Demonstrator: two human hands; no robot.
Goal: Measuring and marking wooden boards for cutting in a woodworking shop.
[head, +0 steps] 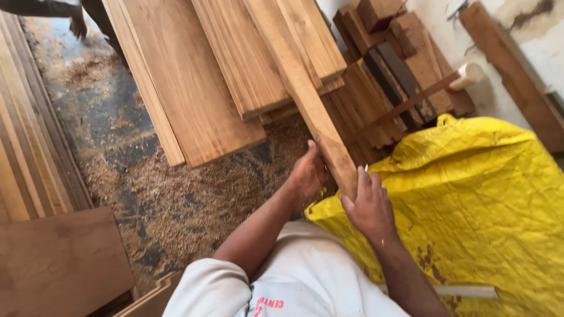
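A long narrow wooden plank [305, 94] slants from the top of the view down to my hands. My left hand [306, 174] grips its left edge near the lower end. My right hand [370, 205] wraps around the plank's lower end from the right, just above a yellow tarp [482, 199]. The plank's far end lies over a stack of wide boards [194, 82].
Sawdust covers the dark floor [170, 194]. More boards line the left edge [29, 135], and a flat panel [59, 264] sits at bottom left. Dark and brown offcuts [393, 76] pile against the white wall. Another person's foot [78, 24] shows at top left.
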